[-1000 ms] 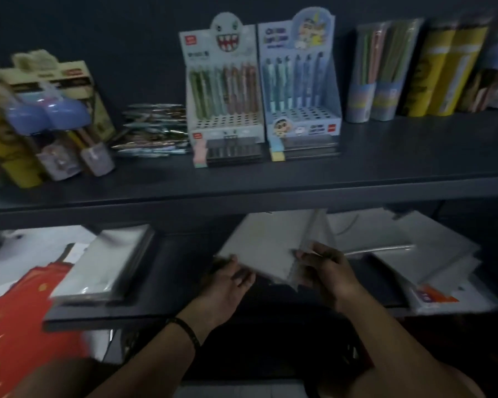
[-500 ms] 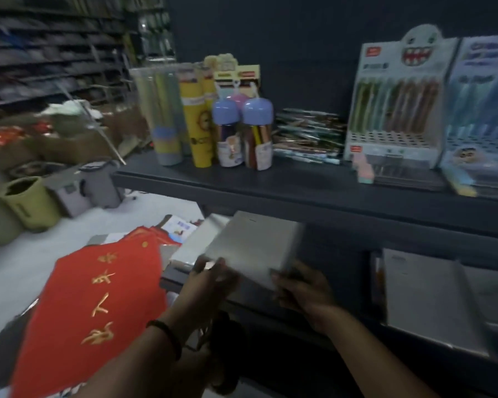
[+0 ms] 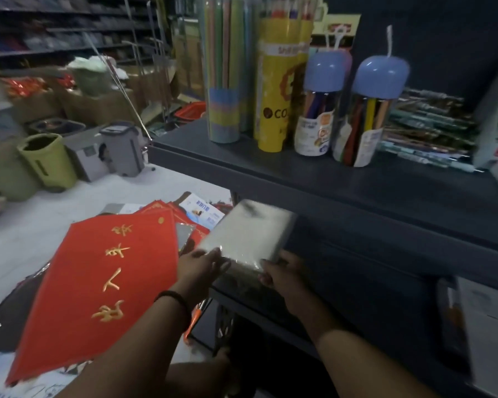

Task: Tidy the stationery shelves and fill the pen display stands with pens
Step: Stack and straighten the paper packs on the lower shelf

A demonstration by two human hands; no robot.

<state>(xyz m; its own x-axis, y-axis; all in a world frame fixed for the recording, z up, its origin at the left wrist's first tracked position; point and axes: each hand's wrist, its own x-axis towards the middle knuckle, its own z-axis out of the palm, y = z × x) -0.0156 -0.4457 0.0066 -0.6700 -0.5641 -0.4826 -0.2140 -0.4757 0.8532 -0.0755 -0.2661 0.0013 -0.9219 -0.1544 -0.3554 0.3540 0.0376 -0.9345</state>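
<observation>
The left hand grips the near left corner of a flat grey pack wrapped in glossy clear plastic, its fingers laid over the top edge. The right hand clasps the near right corner, its fingers curled round the pack's edge. The hands are apart, with the pack's near side between them. A black band circles the left wrist.

The pack sits tilted at the left end of the dark lower shelf, just under the dark grey metal upper shelf; I cannot tell whether it rests on the lower shelf or is held above it.

To the left, a red paper sheet with gold characters lies on the pale floor. On the upper shelf stand a tall clear tube of coloured pencils, a yellow cylindrical tube just beside it and two clear jars with blue domed lids, next to a stack of packaged pens. Farther left stand a green plastic bin and a grey plastic bin.
</observation>
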